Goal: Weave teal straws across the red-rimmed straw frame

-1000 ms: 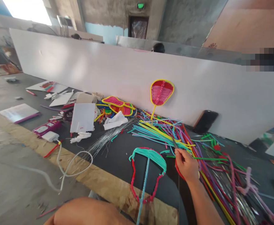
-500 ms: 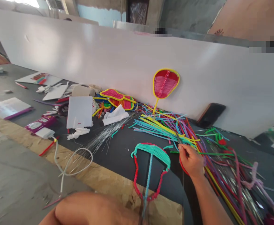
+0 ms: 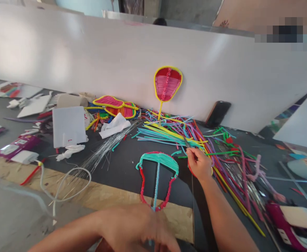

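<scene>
My right hand [image 3: 200,163] is closed around scissors [image 3: 187,142]; their dark blades point up and left, and a red handle loop shows below the fingers. My left hand [image 3: 140,224], smeared by motion, reaches over the lower stem of a fan-shaped frame; its grip is unclear. This frame, wound in pipe cleaners, lies on the dark table top, with a turquoise upper band [image 3: 161,159], red sides [image 3: 142,189] and a light blue centre stem [image 3: 157,182]. Turquoise and yellow pipe cleaners [image 3: 166,136] lie in a loose bundle beyond the scissors.
A finished pink-and-red fan [image 3: 168,84] with yellow edging leans on a white board [image 3: 111,52]. A phone [image 3: 218,113] stands against it. Thin wires [image 3: 100,150], a white cable [image 3: 89,178] and purple glue guns [image 3: 19,145] [image 3: 284,224] lie about.
My left hand and forearm have risen into view over the frame's lower stem. The view has swung right, so things appear shifted left. My right hand still grips the scissors.
</scene>
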A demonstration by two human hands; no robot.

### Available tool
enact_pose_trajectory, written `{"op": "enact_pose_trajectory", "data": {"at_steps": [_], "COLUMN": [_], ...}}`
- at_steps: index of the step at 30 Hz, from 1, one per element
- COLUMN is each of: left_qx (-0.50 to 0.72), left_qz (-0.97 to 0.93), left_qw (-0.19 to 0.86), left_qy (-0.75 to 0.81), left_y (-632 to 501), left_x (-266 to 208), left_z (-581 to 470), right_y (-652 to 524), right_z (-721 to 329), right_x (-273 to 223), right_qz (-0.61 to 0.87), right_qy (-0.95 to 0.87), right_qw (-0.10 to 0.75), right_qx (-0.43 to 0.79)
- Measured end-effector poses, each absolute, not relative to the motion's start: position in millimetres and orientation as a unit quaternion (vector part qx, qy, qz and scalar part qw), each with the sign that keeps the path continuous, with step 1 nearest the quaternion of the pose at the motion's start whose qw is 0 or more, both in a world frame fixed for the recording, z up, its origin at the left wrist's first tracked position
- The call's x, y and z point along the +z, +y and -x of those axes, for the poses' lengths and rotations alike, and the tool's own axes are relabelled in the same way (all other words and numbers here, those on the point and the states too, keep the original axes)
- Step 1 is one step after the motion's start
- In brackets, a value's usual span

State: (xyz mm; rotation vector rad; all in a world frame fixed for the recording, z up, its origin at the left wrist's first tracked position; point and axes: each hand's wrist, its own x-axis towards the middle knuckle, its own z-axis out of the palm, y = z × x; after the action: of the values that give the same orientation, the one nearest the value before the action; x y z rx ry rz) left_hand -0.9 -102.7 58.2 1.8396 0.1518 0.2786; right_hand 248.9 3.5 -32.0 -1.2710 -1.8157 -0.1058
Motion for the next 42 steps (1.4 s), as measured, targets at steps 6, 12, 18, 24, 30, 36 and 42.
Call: {"op": "enact_pose_trajectory", "data": {"at_steps": [6, 12, 18, 24, 30, 36, 42], "left_qx": [0.207, 0.299, 0.308, 0.316, 0.360, 0.385, 0.325], "left_qz": [-0.797, -0.765, -0.748, -0.733, -0.677, -0.436, -0.418], "left_qw": [0.431, 0.142, 0.176, 0.207, 0.302, 0.661, 0.709], "left_qy": [0.369, 0.552, 0.561, 0.566, 0.566, 0.474, 0.466], "left_y": [-69, 2, 15, 16, 14, 0, -9], "left_x": [56, -1, -28, -29, -25, -1, 1], "left_z": [6, 19, 29, 28, 28, 20, 11], "right_y": [-12, -17, -22, -24, -23, -19, -23], "right_z": [-255, -250, -232, -220, -224, -232, -224], "right_x": [-27, -22, -23, -31, -21, -28, -30], "right_qz": [0.551, 0.580, 0.575, 0.593, 0.568, 0.544, 0.540], "right_qy": [-0.698, -0.682, -0.721, -0.715, -0.620, -0.547, -0.514], "right_qw": [0.456, 0.438, 0.346, 0.287, 0.371, 0.422, 0.412], "right_qx": [0.015, 0.083, 0.174, 0.232, 0.394, 0.476, 0.524]}}
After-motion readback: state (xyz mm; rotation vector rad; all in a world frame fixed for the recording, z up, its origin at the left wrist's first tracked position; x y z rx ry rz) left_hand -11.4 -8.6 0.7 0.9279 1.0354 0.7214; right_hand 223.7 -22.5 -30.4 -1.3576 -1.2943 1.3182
